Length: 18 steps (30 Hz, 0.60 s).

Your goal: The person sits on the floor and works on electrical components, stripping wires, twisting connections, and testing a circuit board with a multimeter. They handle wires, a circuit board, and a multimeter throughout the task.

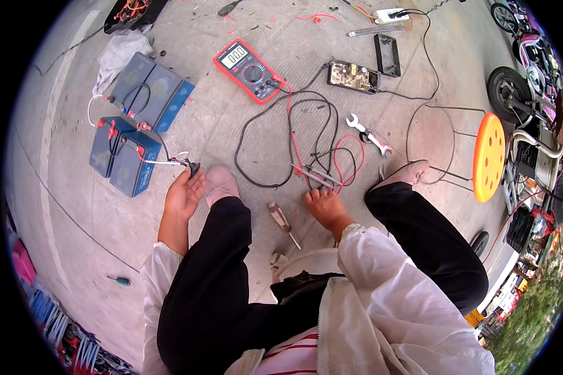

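My left hand, palm turned up, pinches a black connector at the end of white and black wires. Those wires run to blue-and-grey batteries joined by short leads with red terminals. My right hand is low over the ground, fingers curled down at the test probes and the black cable. Whatever its fingertips grip is hidden. Ahead lies a red multimeter with its display lit. To its right is an opened charger with its circuit board exposed, joined to the looped black cable.
A screwdriver lies between my feet, and a wrench is right of the cables. The charger's black cover and a white power strip are farther off. A stool with an orange seat lies tipped at right, near parked two-wheelers.
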{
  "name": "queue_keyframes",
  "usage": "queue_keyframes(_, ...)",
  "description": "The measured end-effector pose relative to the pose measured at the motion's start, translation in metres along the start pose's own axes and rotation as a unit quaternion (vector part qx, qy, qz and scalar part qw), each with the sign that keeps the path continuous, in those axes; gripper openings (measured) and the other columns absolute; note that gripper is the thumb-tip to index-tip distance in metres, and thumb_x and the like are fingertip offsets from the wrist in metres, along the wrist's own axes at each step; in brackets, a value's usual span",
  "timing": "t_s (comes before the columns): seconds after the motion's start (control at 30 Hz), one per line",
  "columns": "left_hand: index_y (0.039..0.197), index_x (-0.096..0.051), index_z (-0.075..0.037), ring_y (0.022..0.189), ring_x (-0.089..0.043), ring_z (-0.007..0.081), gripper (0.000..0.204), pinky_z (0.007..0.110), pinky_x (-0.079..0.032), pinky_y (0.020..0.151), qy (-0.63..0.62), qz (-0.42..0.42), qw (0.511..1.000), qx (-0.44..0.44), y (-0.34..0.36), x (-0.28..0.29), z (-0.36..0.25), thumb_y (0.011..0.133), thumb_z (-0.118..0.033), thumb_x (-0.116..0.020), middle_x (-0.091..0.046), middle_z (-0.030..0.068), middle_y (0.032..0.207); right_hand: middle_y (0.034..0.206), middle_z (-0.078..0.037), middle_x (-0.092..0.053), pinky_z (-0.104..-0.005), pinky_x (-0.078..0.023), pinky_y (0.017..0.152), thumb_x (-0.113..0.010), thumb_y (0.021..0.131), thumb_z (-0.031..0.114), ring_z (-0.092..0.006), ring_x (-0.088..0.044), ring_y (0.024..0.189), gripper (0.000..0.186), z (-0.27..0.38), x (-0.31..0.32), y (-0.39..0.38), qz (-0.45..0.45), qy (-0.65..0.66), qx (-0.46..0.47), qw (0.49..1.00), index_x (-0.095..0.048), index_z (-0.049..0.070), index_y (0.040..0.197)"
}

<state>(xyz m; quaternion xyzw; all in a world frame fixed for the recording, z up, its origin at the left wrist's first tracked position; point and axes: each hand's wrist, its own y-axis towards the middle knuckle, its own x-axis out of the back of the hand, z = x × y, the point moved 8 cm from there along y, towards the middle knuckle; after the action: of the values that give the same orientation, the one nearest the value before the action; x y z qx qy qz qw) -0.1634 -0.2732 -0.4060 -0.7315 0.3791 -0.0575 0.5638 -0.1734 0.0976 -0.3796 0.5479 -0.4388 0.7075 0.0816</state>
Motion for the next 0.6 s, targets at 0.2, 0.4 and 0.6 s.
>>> queue_keyframes(0.2,0.116,-0.062,-0.004,0.098,-0.062,0.0217,0.029,0.033,-0.052,0.088,-0.008,0.008,1.000,-0.001,0.002,0.005,0.003,0.097,-0.026,-0.063,-0.067,0.0131,0.113,0.099,-0.006,-0.060,-0.0384,-0.050,0.072,-0.059,0.086,0.022,-0.0228,-0.063,0.088,0.016,0.004,0.005,0.003,-0.014,0.033,0.077,0.996,-0.062,0.012,0.099)
queue_keyframes(0.4,0.114,-0.062,-0.005,0.098,-0.062,0.0219,0.026,0.034,-0.052,0.088,-0.009,0.005,1.000,-0.002,0.005,0.007,0.006,0.097,-0.025,-0.062,-0.067,0.0135,0.114,0.104,-0.006,-0.059,-0.0381,-0.049,0.081,-0.067,0.079,0.022,-0.0250,-0.059,0.101,0.029,0.034,0.090,-0.038,-0.120,0.220,0.180,0.951,-0.062,0.017,0.107)
queue_keyframes(0.6,0.117,-0.061,-0.005,0.100,-0.061,0.0228,0.027,0.035,-0.052,0.089,-0.002,-0.003,1.000,-0.002,0.005,0.006,0.005,0.098,-0.025,-0.061,-0.066,0.0136,0.117,0.081,-0.006,-0.057,-0.0335,-0.048,0.079,-0.058,0.099,0.027,-0.0204,-0.059,0.077,0.030,0.038,0.070,-0.066,0.035,0.727,-0.039,0.685,-0.057,0.012,0.125)
